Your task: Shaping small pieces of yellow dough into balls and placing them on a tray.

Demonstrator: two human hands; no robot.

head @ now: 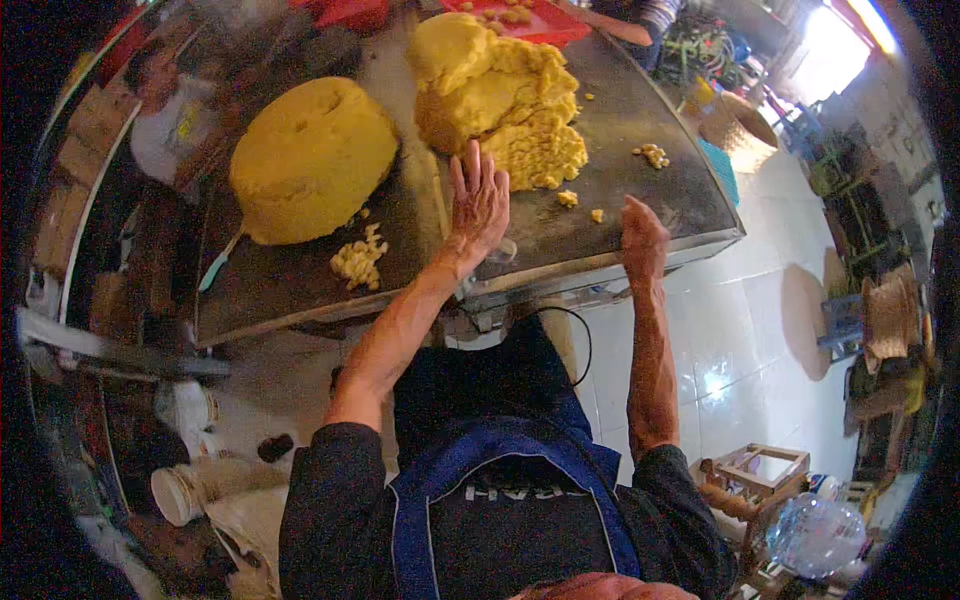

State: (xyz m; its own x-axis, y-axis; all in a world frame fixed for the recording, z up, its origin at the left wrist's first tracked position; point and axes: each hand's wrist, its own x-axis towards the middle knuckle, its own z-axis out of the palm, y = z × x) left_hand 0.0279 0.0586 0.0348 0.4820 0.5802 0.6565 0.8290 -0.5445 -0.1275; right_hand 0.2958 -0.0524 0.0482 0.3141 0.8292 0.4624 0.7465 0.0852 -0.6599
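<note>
A large mound of crumbly yellow dough (517,105) lies on a dark worktable (615,135). The fingertips of my left hand (480,199) reach its near edge, with the fingers spread and nothing held. My right hand (645,229) is over the table's near edge, its fingers curled in; whether anything is inside them is hidden. Small dough crumbs (568,199) lie between the mound and my right hand. Further left sits a smooth, rounded block of yellow dough (315,161), with a tool's light-blue handle (214,271) sticking out beside it. Small dough pieces (360,259) are heaped in front of that block.
A red tray (540,26) with small dough pieces stands at the table's far side, near another person's arm (619,28). Another person (169,120) is at the left. More dough bits (652,156) lie at right. A large clear plastic bottle (817,534) stands at lower right.
</note>
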